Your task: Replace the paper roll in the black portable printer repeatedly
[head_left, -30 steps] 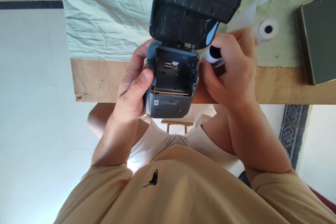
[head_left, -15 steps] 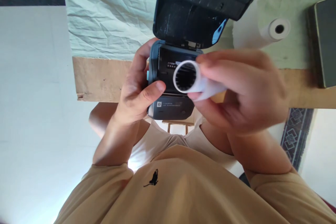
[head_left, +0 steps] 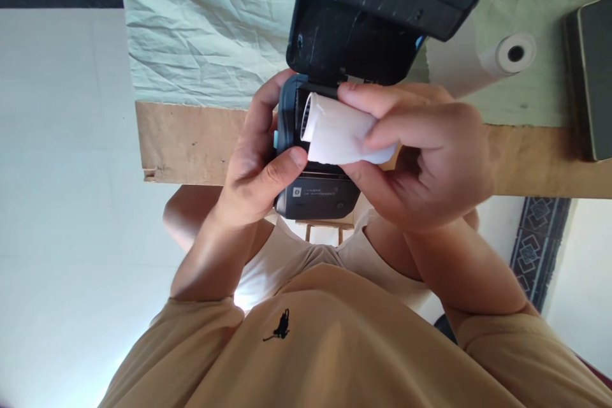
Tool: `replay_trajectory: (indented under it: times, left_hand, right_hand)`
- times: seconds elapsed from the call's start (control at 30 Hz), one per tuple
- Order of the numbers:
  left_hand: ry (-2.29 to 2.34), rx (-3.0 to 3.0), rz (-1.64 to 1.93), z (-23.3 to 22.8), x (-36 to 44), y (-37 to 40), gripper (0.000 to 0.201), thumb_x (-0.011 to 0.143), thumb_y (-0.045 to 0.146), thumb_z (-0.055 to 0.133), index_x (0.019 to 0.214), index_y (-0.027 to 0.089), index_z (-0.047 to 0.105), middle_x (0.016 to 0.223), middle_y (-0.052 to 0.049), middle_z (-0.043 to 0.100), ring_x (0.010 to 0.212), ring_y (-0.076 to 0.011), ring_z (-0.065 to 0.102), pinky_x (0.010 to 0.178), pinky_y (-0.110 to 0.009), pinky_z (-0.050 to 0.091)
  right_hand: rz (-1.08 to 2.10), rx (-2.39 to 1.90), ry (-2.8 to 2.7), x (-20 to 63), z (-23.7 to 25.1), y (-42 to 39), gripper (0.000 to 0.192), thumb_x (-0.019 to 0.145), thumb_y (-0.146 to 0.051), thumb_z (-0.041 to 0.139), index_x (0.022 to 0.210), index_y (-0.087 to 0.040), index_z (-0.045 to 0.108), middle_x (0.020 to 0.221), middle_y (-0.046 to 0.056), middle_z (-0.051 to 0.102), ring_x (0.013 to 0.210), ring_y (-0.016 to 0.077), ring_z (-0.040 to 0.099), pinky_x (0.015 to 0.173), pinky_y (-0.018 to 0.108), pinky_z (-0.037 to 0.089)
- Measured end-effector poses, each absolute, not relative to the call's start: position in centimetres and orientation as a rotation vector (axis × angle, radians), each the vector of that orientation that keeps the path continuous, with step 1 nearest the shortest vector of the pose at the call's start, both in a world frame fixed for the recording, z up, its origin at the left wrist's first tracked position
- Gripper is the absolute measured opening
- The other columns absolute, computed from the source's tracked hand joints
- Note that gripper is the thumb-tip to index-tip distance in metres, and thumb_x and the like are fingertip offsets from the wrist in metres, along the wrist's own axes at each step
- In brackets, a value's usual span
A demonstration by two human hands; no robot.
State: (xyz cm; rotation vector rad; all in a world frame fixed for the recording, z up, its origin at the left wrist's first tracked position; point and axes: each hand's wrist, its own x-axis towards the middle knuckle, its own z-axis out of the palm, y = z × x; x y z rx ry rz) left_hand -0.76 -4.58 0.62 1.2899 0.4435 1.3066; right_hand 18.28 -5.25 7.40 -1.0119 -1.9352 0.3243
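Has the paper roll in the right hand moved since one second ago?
Yes. The paper roll, held by the right hand, came from beside the printer to lie across its open compartment; the table edge stays put.

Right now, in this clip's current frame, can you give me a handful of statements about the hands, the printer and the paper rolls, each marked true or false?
1. The left hand grips the small printer. True.
2. The printer's lid is shut. False: it stands open, hinged up and away from the person.
3. The right hand holds a white paper roll at the open compartment. True.
4. The second paper roll lies on the floor. False: it lies on the pale green cloth on the table.
5. The right hand's fingers are spread and hold nothing. False: they close around the roll.
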Motion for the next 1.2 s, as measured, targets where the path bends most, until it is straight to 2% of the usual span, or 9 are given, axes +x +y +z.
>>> replay_trajectory:
  times: [0.13, 0.27, 0.4, 0.6, 0.77, 0.83, 0.93, 1.1, 1.2]
  left_hand:
    - [0.519, 1.265, 1.287, 1.3, -0.2, -5.3, 0.062, 0.093, 0.047, 0.064, 0.149, 0.025, 0.048, 0.121, -0.004, 0.067, 0.106, -0.0197, 0.071, 0.08, -0.031, 0.061]
    - [0.773, 1.042, 1.373, 2.3, 1.3, -5.5, 0.07, 0.094, 0.058, 0.064, 0.153, 0.033, 0.036, 0.137, -0.005, 0.059, 0.135, -0.0323, 0.061, 0.103, -0.054, 0.059]
    - [0.789, 0.977, 1.42, 2.7, 2.2, -5.1, 0.071, 0.097, 0.06, 0.058, 0.156, 0.035, 0.029, 0.145, -0.005, 0.055, 0.145, -0.036, 0.053, 0.112, -0.063, 0.052]
    - [0.701, 1.074, 1.326, 1.6, 0.5, -5.3, 0.074, 0.088, 0.067, 0.066, 0.148, 0.029, 0.044, 0.136, -0.004, 0.061, 0.148, -0.0381, 0.049, 0.115, -0.068, 0.047]
    - [0.527, 1.15, 1.207, 0.9, -0.8, -4.9, 0.079, 0.082, 0.058, 0.074, 0.147, 0.022, 0.047, 0.13, -0.008, 0.066, 0.152, -0.0387, 0.044, 0.113, -0.062, 0.05]
    - [0.541, 1.17, 1.233, 0.1, -1.0, -4.3, 0.084, 0.08, 0.052, 0.075, 0.152, 0.021, 0.044, 0.133, -0.012, 0.066, 0.145, -0.039, 0.052, 0.104, -0.055, 0.057]
    - [0.335, 1.404, 1.267, -1.1, -1.4, -3.4, 0.107, 0.062, 0.047, 0.087, 0.156, 0.025, 0.042, 0.132, -0.01, 0.067, 0.124, -0.0369, 0.068, 0.091, -0.048, 0.062]
    - [0.387, 1.476, 1.235, -1.0, -1.7, -3.1, 0.116, 0.055, 0.036, 0.087, 0.158, 0.02, 0.037, 0.137, -0.013, 0.063, 0.125, -0.0386, 0.065, 0.095, -0.051, 0.061]
    - [0.335, 1.51, 1.255, -0.6, -1.6, -3.3, 0.115, 0.055, 0.028, 0.083, 0.159, 0.016, 0.034, 0.138, -0.015, 0.063, 0.117, -0.0337, 0.069, 0.085, -0.043, 0.063]
  right_hand:
    - [0.287, -1.015, -1.93, 18.4, 7.4, -5.4, 0.015, 0.089, -0.015, 0.067, 0.088, -0.027, 0.059, 0.111, -0.003, 0.079, 0.1, 0.0187, 0.077, 0.082, 0.039, 0.066]
    - [0.342, -1.017, -1.951, 18.6, 7.2, -5.4, 0.012, 0.09, -0.017, 0.069, 0.09, -0.025, 0.06, 0.112, -0.002, 0.079, 0.1, 0.0169, 0.077, 0.083, 0.035, 0.066]
    - [0.291, -0.95, -1.961, 19.0, 7.1, -5.0, 0.013, 0.088, -0.011, 0.067, 0.086, -0.022, 0.06, 0.107, 0.001, 0.078, 0.105, 0.0167, 0.075, 0.09, 0.035, 0.064]
    - [0.186, -0.792, -2.02, 19.6, 7.3, -5.3, 0.013, 0.083, -0.013, 0.072, 0.082, -0.021, 0.062, 0.09, -0.003, 0.076, 0.086, 0.0157, 0.07, 0.072, 0.035, 0.057]
    - [0.146, -0.717, -2.044, 19.3, 6.9, -5.7, 0.01, 0.086, -0.018, 0.067, 0.084, -0.024, 0.061, 0.082, -0.007, 0.072, 0.074, 0.0125, 0.066, 0.065, 0.034, 0.048]
    - [0.133, -0.711, -2.035, 19.2, 6.6, -5.7, 0.008, 0.089, -0.021, 0.064, 0.084, -0.026, 0.06, 0.079, -0.009, 0.071, 0.074, 0.0124, 0.065, 0.064, 0.035, 0.045]
    - [0.143, -0.701, -2.062, 19.2, 6.3, -5.6, 0.009, 0.09, -0.026, 0.066, 0.084, -0.025, 0.059, 0.078, -0.009, 0.072, 0.076, 0.0131, 0.065, 0.064, 0.037, 0.044]
    - [0.23, -0.686, -2.004, 19.7, 6.5, -5.3, 0.013, 0.087, -0.038, 0.067, 0.092, -0.028, 0.062, 0.088, -0.006, 0.073, 0.079, 0.0139, 0.067, 0.065, 0.037, 0.052]
    - [0.351, -0.889, -1.809, 20.2, 6.5, -5.2, 0.012, 0.086, -0.035, 0.06, 0.097, -0.03, 0.06, 0.097, 0.001, 0.068, 0.097, 0.0193, 0.067, 0.081, 0.041, 0.058]
